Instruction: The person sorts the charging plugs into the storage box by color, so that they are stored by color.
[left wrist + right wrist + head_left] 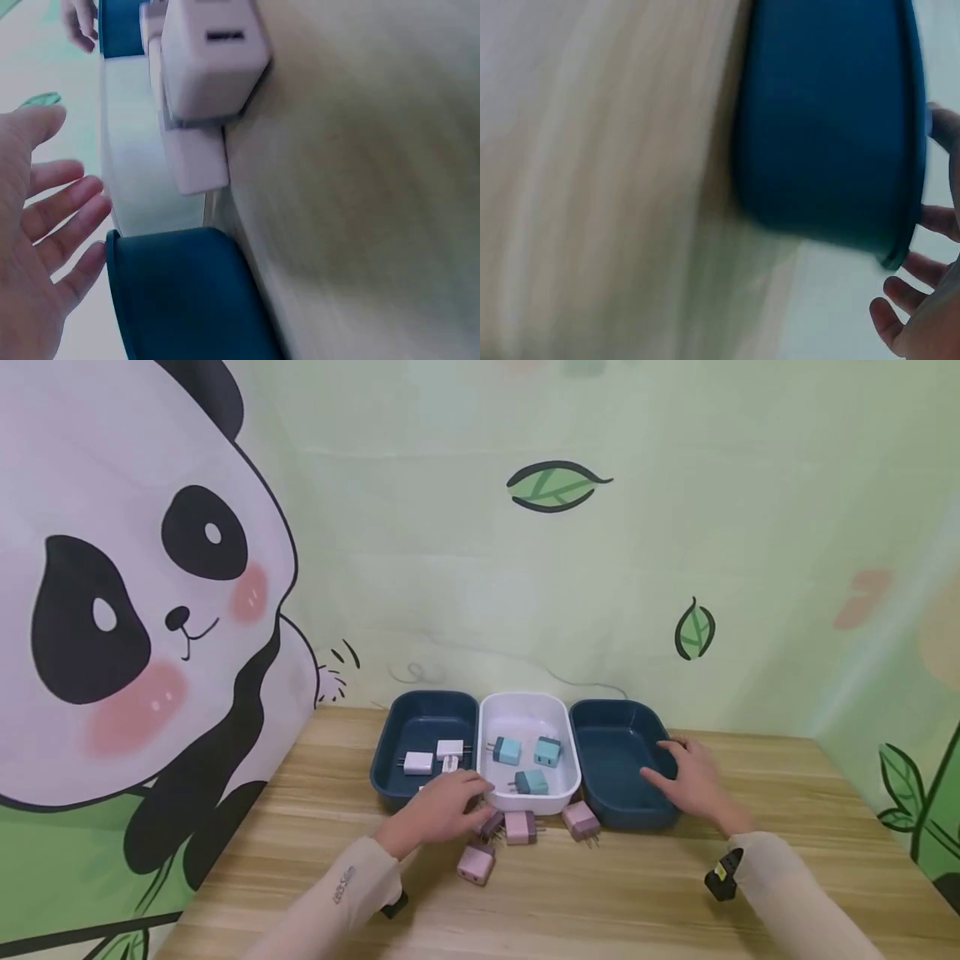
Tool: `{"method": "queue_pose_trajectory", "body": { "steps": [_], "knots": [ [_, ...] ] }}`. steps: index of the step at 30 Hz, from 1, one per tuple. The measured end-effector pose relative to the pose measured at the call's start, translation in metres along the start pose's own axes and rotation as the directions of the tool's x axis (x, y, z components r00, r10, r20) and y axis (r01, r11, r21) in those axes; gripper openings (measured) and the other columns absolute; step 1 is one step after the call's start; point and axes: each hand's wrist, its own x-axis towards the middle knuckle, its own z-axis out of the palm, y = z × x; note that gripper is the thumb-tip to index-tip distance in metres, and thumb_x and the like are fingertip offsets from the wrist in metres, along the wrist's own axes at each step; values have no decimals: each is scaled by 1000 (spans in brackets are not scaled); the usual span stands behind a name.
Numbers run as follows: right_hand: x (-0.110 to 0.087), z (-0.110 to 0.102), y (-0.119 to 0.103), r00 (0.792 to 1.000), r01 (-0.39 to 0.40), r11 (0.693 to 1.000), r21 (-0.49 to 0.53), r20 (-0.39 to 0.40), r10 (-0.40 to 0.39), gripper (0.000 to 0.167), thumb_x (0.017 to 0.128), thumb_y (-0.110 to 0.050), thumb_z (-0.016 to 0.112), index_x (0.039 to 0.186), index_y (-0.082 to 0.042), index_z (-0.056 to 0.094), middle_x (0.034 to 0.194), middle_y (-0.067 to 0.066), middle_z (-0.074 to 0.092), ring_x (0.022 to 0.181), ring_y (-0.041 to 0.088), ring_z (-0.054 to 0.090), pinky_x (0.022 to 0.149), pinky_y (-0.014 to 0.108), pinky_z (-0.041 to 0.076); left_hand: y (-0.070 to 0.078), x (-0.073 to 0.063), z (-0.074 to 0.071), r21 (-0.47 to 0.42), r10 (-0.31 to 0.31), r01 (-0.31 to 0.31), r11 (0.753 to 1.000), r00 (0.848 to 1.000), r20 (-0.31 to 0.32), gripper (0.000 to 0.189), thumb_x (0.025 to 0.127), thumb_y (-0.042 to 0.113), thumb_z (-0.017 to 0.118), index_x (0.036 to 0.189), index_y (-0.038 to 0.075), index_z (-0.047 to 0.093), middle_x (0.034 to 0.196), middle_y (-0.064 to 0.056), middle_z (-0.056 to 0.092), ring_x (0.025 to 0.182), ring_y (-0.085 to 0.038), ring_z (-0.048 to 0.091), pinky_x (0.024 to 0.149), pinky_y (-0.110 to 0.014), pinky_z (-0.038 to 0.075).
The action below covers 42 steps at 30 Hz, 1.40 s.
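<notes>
My left hand [447,806] hovers with loose, spread fingers over the front corner of the white bin [486,735], holding nothing. Pink plug-in chargers [476,863] lie on the table just below and beside it, one partly hidden by the fingers. Three teal chargers [531,782] sit inside the white bin. White chargers [417,763] lie in the left dark blue bin [381,752], partly covered by my left hand. At the right side of the right dark blue bin [622,743], my right hand [693,779] has its fingers apart around the rim, grasping no charger.
The three bins stand side by side at the back of the wooden table [600,902], close to a green cloth backdrop [450,568]. A large panda picture [247,693] covers the left side. Another pink charger [581,820] rests before the gap between the white and right bins.
</notes>
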Motion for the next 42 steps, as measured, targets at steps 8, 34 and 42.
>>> {"method": "queue_pose_trajectory", "body": {
  "steps": [8, 34, 42],
  "knots": [
    [-5, 2, 25, 986, -138, 983, 119, 113, 125, 88, 91, -49, 57, 144, 11, 20, 143, 39, 17, 128, 56, 21, 99, 68, 22, 9, -22, -6, -58, 35, -33, 998, 999, 38, 35, 87, 39, 66, 113, 15, 69, 105, 3, 63, 89, -10, 54, 79, -28, 47],
    [-27, 17, 33, 983, -76, 965, 250, 180, 31, 106, 84, -40, 69, 146, 11, -1, 147, 38, 10, 132, 55, 17, 102, 66, 19, 1, -39, 25, -249, 49, 4, 968, 977, 207, 53, 77, 37, 76, 121, 11, 62, 122, -2, 57, 101, -7, 52, 87, -24, 45],
    [-29, 18, 31, 979, -101, 963, 250, 198, 51, 108, 84, -43, 68, 147, 8, -3, 148, 37, 10, 131, 54, 19, 101, 67, 19, 6, -41, 26, -260, 41, 19, 965, 974, 224, 49, 79, 37, 75, 119, 12, 62, 119, 0, 58, 99, -6, 52, 87, -24, 45]
  ]
}}
